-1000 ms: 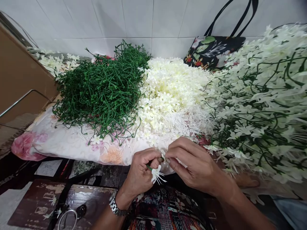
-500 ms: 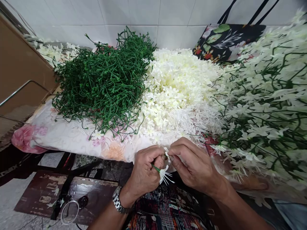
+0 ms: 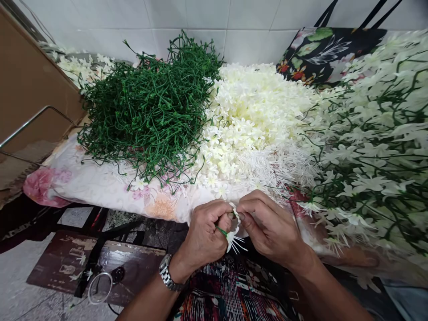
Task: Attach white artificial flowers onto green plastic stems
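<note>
Cool, diffuse light falls brightest on the central white petals point(image 3: 254, 102), nearly washing out their tops, while shadow deepens within the green stems point(image 3: 150, 111). The far wall point(image 3: 207, 47) looks softly grey. Glare streaks the near-left brown board point(image 3: 133, 265). Wide-angle distortion stretches and softens the right-hand flowers point(image 3: 374, 183).

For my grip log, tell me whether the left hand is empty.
No, a green stem tipped with a white flower pokes out of the curled left hand.

Stems point(image 3: 150, 111) left of blossoms point(image 3: 249, 111), bag point(image 3: 329, 53) behind
</note>
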Action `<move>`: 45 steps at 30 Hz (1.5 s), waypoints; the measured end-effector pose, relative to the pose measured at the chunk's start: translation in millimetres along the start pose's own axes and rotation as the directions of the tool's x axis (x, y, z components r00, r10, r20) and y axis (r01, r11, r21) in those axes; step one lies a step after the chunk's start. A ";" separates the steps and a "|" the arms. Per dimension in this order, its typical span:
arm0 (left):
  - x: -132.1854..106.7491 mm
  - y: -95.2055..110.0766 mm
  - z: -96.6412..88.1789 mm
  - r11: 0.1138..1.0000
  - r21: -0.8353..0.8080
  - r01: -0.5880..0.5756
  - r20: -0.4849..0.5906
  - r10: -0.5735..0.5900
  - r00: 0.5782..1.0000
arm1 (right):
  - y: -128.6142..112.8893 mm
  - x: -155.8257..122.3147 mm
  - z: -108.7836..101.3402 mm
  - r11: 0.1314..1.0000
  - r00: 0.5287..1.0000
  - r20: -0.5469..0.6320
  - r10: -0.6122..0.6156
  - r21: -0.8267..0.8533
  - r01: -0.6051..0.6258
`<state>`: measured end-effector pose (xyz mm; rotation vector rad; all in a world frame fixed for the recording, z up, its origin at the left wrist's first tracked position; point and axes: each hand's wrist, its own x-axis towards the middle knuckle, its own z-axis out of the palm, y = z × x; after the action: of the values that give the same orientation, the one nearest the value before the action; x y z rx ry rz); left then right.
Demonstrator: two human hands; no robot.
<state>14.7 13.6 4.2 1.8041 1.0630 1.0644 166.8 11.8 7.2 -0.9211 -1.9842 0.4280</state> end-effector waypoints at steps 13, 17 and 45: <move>-7.7 -1.0 -8.8 0.985 -0.135 -0.105 -0.107 0.090 0.990 | -16.1 -0.1 -24.0 0.997 0.999 -0.020 0.044 0.060 -0.043; -10.4 0.7 -9.6 0.974 -0.055 -0.219 -0.104 0.212 0.972 | -20.8 2.4 -20.4 0.994 0.999 -0.028 0.031 0.105 -0.028; -6.8 -0.5 -6.3 0.922 0.197 -0.333 -0.040 0.347 0.937 | -24.7 -1.7 -20.5 0.997 0.997 0.013 0.081 -0.019 -0.081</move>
<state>6.8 8.7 4.1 2.1731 0.9372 1.2799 173.6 -7.0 32.5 -1.0154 -1.9713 0.4630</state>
